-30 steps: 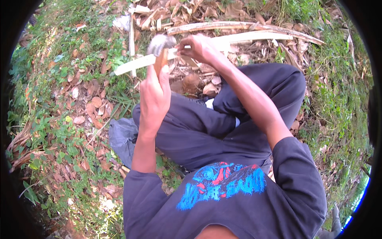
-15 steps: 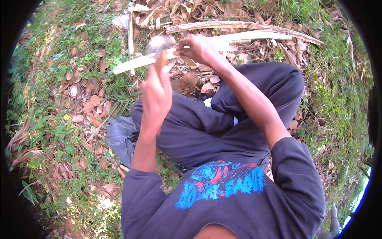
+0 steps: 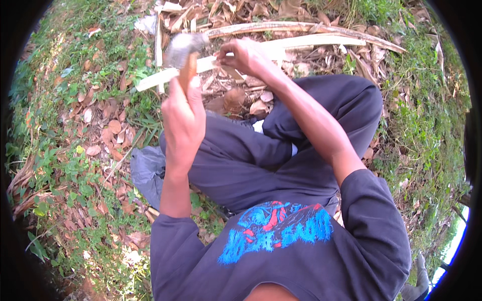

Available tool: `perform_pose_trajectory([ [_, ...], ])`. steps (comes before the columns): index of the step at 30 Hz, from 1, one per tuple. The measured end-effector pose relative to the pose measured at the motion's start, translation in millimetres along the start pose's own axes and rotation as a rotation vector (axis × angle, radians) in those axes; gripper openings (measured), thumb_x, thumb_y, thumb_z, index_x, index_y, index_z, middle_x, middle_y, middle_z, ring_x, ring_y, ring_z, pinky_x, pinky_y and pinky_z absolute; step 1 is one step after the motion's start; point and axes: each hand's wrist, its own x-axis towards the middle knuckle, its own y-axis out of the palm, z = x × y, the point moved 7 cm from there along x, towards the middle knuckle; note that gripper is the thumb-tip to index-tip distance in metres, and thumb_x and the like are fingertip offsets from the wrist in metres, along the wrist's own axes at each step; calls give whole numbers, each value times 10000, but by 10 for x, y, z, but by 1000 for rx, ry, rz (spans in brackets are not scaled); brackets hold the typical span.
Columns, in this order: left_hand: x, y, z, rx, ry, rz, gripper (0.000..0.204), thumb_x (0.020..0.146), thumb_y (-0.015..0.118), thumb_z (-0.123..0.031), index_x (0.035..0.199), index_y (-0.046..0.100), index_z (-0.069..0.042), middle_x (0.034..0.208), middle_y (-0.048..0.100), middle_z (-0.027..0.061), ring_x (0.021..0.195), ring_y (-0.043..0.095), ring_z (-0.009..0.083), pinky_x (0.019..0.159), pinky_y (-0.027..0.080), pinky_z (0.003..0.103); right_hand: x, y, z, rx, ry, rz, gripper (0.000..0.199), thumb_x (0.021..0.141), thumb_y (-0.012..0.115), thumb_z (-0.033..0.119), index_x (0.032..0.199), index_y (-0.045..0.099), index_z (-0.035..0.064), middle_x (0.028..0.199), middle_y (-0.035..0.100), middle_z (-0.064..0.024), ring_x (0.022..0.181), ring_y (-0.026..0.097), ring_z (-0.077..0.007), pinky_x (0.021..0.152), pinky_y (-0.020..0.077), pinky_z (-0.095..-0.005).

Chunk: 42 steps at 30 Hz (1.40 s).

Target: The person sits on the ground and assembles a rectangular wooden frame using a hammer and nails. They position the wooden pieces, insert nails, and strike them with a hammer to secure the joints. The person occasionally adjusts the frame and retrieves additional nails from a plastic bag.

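I sit on the ground in dark trousers [image 3: 261,160] and a dark printed shirt. My left hand [image 3: 183,118] is raised and closed around the wooden handle of a broad grey blade [image 3: 183,47], a chopping knife held upright. My right hand [image 3: 248,55] reaches forward and grips a long pale split stalk [image 3: 301,44] that lies across the ground in front of my knees. The blade hangs just left of my right hand, above the stalk's near end.
Dry brown leaves and green weeds cover the ground on the left [image 3: 90,130]. More dry stalks and husks [image 3: 281,25] lie behind the pale one. Brown chips [image 3: 233,100] lie between my knees. A grey cloth [image 3: 148,170] lies by my left thigh.
My left hand with the knife has shifted slightly left and tilted; my right hand stays on the stalk.
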Motion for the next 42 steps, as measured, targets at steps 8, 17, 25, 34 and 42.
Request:
perform_pose_trajectory([
  [8, -47, 147, 145, 21, -6, 40, 359, 1053, 485, -264, 1150, 559, 74, 851, 649, 354, 819, 653, 524, 668, 496, 552, 43, -10, 49, -30, 4, 39, 185, 851, 758, 347, 950, 776, 191, 855, 752, -88, 815, 730, -294, 709, 568, -430],
  [17, -98, 367, 266, -10, 20, 105, 393, 1072, 482, -333, 1061, 577, 48, 677, 617, 201, 616, 641, 329, 588, 465, 465, 15, -6, 18, -44, -19, -19, 209, 851, 754, 362, 949, 775, 178, 833, 747, -100, 798, 725, -315, 726, 562, -447],
  [25, -237, -318, 563, -302, -297, -90, 347, 1079, 497, -378, 978, 559, -52, 663, 475, -40, 514, 406, 20, 447, 322, 216, 31, 34, -15, -109, -83, 31, 322, 862, 720, 390, 1115, 682, 195, 907, 736, -111, 906, 708, -339, 776, 552, -461],
  [34, -918, -642, 2352, 366, -656, 77, 423, 971, 590, -400, 1072, 656, 5, 904, 688, 275, 904, 654, 480, 803, 492, 540, 315, 193, -137, -134, -77, 225, 497, 787, 808, 255, 1239, 661, 111, 1105, 723, -179, 1045, 686, -356, 907, 548, -433],
  [42, -577, -131, 2633, 585, -383, 56, 368, 889, 689, -336, 1032, 715, 3, 1007, 671, 242, 985, 658, 393, 904, 520, 488, 464, -34, 40, -92, -121, 432, 454, 805, 794, 200, 1221, 668, 68, 1028, 731, -159, 934, 706, -261, 843, 543, -398],
])
